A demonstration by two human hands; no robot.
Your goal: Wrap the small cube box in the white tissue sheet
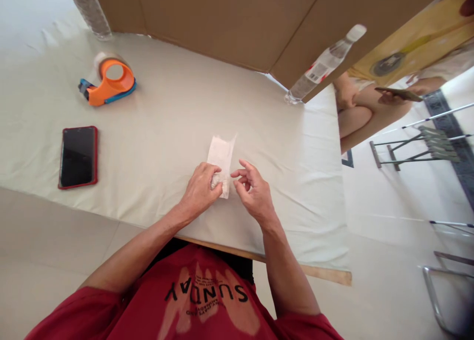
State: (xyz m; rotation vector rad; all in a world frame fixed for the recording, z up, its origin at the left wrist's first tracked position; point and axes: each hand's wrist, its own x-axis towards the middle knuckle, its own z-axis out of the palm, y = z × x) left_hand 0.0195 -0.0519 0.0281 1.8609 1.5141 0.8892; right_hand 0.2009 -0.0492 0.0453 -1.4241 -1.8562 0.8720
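Note:
A small white folded tissue (221, 154) lies on the white table cover (163, 132) in front of me. My left hand (202, 189) is curled over its near end, fingers closed on it. My right hand (252, 189) hovers just to the right of the tissue, fingers half bent and apart, thumb and forefinger close to the tissue's near edge, holding nothing that I can see.
An orange tape dispenser (109, 83) and a red-cased phone (78, 156) lie at the left. Two plastic bottles (324, 63) stand by a large cardboard panel (229, 19) at the back. Another person's legs (355, 112) and metal chairs (418, 145) are at the right.

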